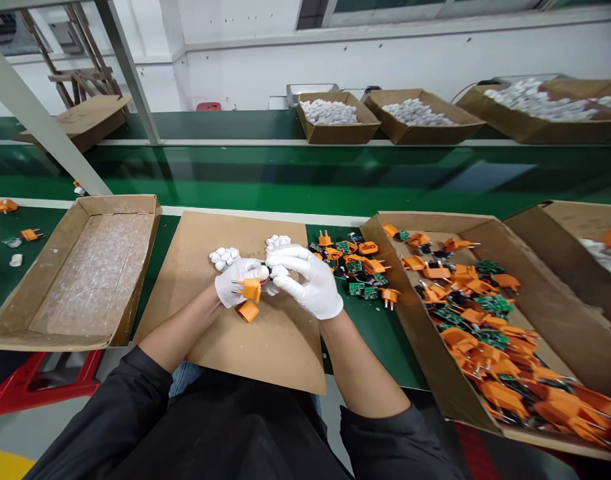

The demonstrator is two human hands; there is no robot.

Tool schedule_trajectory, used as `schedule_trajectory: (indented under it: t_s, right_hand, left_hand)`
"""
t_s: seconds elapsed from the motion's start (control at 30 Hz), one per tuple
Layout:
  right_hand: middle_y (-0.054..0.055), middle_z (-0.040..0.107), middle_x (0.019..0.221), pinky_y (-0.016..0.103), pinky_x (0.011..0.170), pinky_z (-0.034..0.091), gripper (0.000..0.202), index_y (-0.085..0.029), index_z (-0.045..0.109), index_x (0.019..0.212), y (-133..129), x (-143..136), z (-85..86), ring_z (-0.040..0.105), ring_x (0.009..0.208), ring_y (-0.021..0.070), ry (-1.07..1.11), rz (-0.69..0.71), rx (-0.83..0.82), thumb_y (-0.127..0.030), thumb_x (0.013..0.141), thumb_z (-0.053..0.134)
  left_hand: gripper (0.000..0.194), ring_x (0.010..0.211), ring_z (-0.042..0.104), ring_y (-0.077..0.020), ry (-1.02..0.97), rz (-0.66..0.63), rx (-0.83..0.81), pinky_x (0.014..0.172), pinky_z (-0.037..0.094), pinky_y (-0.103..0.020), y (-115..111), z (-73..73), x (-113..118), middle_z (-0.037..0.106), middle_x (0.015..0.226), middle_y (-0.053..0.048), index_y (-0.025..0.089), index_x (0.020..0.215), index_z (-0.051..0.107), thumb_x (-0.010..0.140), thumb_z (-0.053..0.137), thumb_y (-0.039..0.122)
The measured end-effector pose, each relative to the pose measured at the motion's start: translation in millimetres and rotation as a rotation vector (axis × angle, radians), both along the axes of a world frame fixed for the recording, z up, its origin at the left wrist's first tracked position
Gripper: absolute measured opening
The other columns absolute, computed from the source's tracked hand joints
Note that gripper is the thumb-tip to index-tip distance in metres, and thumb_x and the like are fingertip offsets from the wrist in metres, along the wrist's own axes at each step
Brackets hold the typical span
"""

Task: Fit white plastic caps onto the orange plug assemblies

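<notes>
Taking the clock around the gloved hands, nearest us at 6 is the black sleeve-and-shirt cloth [245, 427], and just up from it the brown board [245, 347]. Here's the orange shell [247, 311], at 7, right below the orange plug [252, 289], pins out toward 9. The left hand [238, 283] has its fingers closed around that plug; the right hand [308, 283] meets it from 3, fingertips narrow on a small white piece [279, 271] right between the two! White heaps [224, 258] sit at 10 and 12. Over at 3, loose plug assemblies [355, 267] crowd beside the loaded carton [400, 300], which runs to 4; a dusty-floored carton [90, 273] holds 9. Beyond, the green surface [210, 173] crosses 12, and farthest, cartons of white parts [343, 133] line up from 1 to 2.
</notes>
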State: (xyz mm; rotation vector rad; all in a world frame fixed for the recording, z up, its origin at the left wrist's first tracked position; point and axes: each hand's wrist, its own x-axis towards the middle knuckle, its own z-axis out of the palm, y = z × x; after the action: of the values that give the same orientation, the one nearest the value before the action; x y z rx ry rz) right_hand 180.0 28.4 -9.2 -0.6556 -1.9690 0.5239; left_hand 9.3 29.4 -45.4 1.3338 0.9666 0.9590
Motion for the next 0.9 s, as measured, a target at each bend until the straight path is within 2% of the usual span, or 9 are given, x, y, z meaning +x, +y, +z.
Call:
schedule_trajectory:
  t_s: [0.1, 0.2, 0.3, 0.4, 0.5, 0.67, 0.77, 0.9]
  right_hand:
    - [0.002, 0.073, 0.090, 0.043, 0.085, 0.058, 0.018, -0.034, 0.072, 0.097, -1.0, -1.1, 4.9, 0.069, 0.092, 0.0233, -0.086, -0.083, 0.050, -0.035, 0.091, 0.055]
    - [0.004, 0.074, 0.103, 0.046, 0.093, 0.056, 0.025, -0.033, 0.070, 0.109, 1.8, 1.2, 3.9, 0.069, 0.103, 0.0245, -0.076, -0.044, 0.087, -0.036, 0.093, 0.051]
    - [0.005, 0.071, 0.120, 0.048, 0.101, 0.052, 0.033, -0.029, 0.069, 0.117, 5.3, 4.5, -0.9, 0.065, 0.114, 0.0247, -0.001, 0.065, -0.005, -0.040, 0.095, 0.046]
    - [0.003, 0.074, 0.114, 0.050, 0.104, 0.049, 0.025, -0.032, 0.073, 0.109, 5.9, 4.0, -4.8, 0.068, 0.111, 0.0241, 0.098, 0.087, -0.128, -0.036, 0.093, 0.053]
    - [0.001, 0.076, 0.107, 0.052, 0.104, 0.048, 0.018, -0.033, 0.075, 0.101, 3.9, 0.9, -5.6, 0.069, 0.107, 0.0243, 0.165, 0.073, -0.168, -0.031, 0.088, 0.063]
    - [0.003, 0.075, 0.110, 0.051, 0.107, 0.045, 0.016, -0.029, 0.076, 0.095, 1.7, 0.5, -2.7, 0.067, 0.110, 0.0237, 0.144, 0.044, -0.259, -0.033, 0.087, 0.063]
    - [0.002, 0.074, 0.111, 0.052, 0.111, 0.040, 0.013, -0.030, 0.074, 0.095, -0.2, -0.7, -0.6, 0.066, 0.110, 0.0224, 0.188, 0.110, -0.360, -0.035, 0.086, 0.065]
    - [0.001, 0.074, 0.103, 0.050, 0.108, 0.041, 0.007, -0.030, 0.070, 0.091, -4.1, -6.5, 0.7, 0.066, 0.106, 0.0205, 0.332, 0.157, -0.408, -0.033, 0.085, 0.067]
  left_hand:
    - [0.053, 0.055, 0.057, -0.0179, 0.025, -0.102, 0.015, 0.055, 0.049, -0.035, -1.8, 15.0, -4.6, 0.059, 0.056, -0.004, 0.023, 0.054, 0.056, 0.065, 0.057, 0.075]
    - [0.055, 0.055, 0.055, -0.0161, 0.155, -0.056, 0.135, 0.057, 0.047, -0.033, -0.2, 27.3, -9.3, 0.061, 0.056, -0.004, 0.022, 0.056, 0.062, 0.071, 0.052, 0.075]
    - [0.056, 0.057, 0.059, -0.0162, 0.254, 0.000, 0.220, 0.058, 0.047, -0.031, 1.2, 34.3, -12.3, 0.067, 0.060, -0.005, 0.020, 0.063, 0.069, 0.074, 0.051, 0.072]
    - [0.055, 0.058, 0.059, -0.0155, 0.295, 0.046, 0.252, 0.057, 0.046, -0.029, -0.5, 38.6, -12.8, 0.067, 0.058, -0.003, 0.018, 0.063, 0.070, 0.071, 0.057, 0.071]
    - [0.051, 0.058, 0.056, -0.0142, 0.383, 0.091, 0.258, 0.056, 0.044, -0.027, -2.9, 41.1, -12.0, 0.063, 0.055, -0.001, 0.018, 0.060, 0.067, 0.067, 0.064, 0.068]
    - [0.044, 0.058, 0.053, -0.0129, 0.527, 0.161, 0.312, 0.061, 0.041, -0.028, -4.0, 39.5, -11.0, 0.061, 0.057, 0.001, 0.017, 0.060, 0.066, 0.064, 0.072, 0.061]
    - [0.039, 0.060, 0.057, -0.0128, 0.590, 0.172, 0.425, 0.065, 0.043, -0.029, -5.2, 36.6, -10.4, 0.064, 0.061, 0.001, 0.018, 0.066, 0.069, 0.065, 0.075, 0.056]
    - [0.036, 0.059, 0.057, -0.0121, 0.626, 0.262, 0.654, 0.068, 0.044, -0.030, -8.2, 31.8, -9.6, 0.064, 0.059, 0.002, 0.019, 0.067, 0.070, 0.064, 0.077, 0.054]
